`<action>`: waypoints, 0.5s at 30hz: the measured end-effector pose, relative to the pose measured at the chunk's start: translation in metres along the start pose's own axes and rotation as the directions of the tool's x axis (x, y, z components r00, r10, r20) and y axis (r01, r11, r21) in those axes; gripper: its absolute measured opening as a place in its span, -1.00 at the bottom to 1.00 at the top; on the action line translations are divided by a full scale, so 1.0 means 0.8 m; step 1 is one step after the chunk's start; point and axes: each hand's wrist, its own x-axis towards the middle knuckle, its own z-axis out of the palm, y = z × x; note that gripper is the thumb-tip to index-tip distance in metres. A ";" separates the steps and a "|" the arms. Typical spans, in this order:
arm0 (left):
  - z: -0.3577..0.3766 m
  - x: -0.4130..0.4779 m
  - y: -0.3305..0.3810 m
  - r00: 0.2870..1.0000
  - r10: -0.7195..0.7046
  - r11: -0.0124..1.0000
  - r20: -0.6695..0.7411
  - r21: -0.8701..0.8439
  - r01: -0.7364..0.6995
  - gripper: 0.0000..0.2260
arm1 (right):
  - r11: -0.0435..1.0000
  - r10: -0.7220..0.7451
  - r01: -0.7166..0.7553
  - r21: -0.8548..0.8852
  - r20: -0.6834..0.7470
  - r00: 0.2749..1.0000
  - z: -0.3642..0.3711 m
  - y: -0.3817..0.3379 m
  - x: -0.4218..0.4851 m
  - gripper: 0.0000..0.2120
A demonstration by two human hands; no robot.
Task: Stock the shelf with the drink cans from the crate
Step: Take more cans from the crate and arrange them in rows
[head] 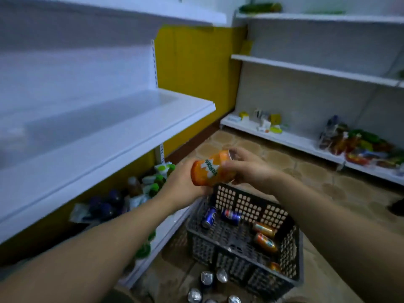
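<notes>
The small shop room had patterned tan floor tiles, a yellow wall at the far corner, and white metal shelving running down both sides. On your left ran the broad white shelf board (113, 127), bare along its visible length and sitting just above the height of your hands. You held the orange Mirinda drink can (208, 169) between both hands, above the far rim of the dark grey perforated plastic crate (244, 239) on the floor. Your left hand (185, 182) was wrapped around the can's base end, fingers curled tight on it; your right hand (247, 169) pinched the top end with thumb and fingers. The can lay tilted almost on its side, long axis running from low-left to upper-right, top rim pointing away from the shelf. That mattered: I judged the can had to be turned upright and carried leftward and up, and your left hand was the nearer one to the board. In the crate lay two blue cans (220, 215) and several orange ones (265, 237), all on their sides, and a few silver can tops (207, 278) stood on the floor nearest you.
</notes>
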 end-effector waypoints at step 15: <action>-0.252 -0.238 0.060 0.956 -0.292 0.612 -0.033 -0.774 0.160 -0.67 | 0.898 -0.440 0.416 0.145 0.305 0.844 0.232 -0.220 -0.089 -0.79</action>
